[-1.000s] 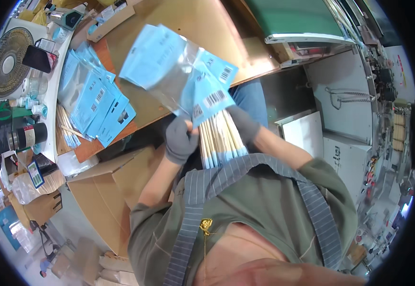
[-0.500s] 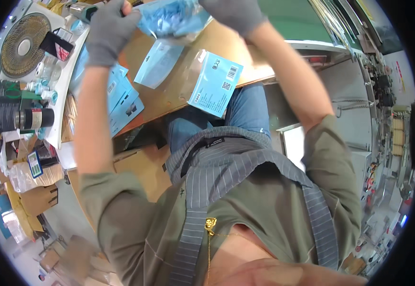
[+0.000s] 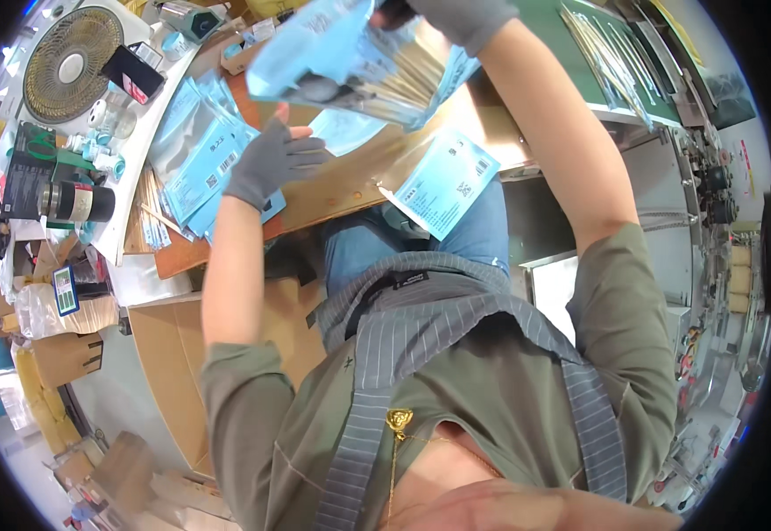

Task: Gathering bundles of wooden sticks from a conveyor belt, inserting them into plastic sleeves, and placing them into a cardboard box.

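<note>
My right hand [image 3: 460, 19], in a grey glove, grips a clear and blue plastic bag [image 3: 314, 62] at the top edge of the view. Thin wooden sticks [image 3: 416, 80] and dark shapes show in and around that bag. Below it, my left hand [image 3: 272, 162] in a matching glove with bare fingertips is open, fingers stretched toward the right, holding nothing. Just left of it lies a pile of blue printed pouches [image 3: 195, 150]. Another pale blue pouch [image 3: 345, 131] sits under the raised bag, and one more [image 3: 445, 184] rests at the table's near edge, over my lap.
A brown table [image 3: 314, 199] is before me. Far left stand a fan [image 3: 69, 66], a phone [image 3: 133, 73] and a black jar [image 3: 80, 203] on a white surface. Loose sticks [image 3: 151, 208] lie beside the pouches; more sticks [image 3: 611, 57] are on a green surface at right.
My left hand has let go of the bag and come down, its fingers opened out. The bag, in my right hand, is tilted and spread wider, with sticks now showing.
</note>
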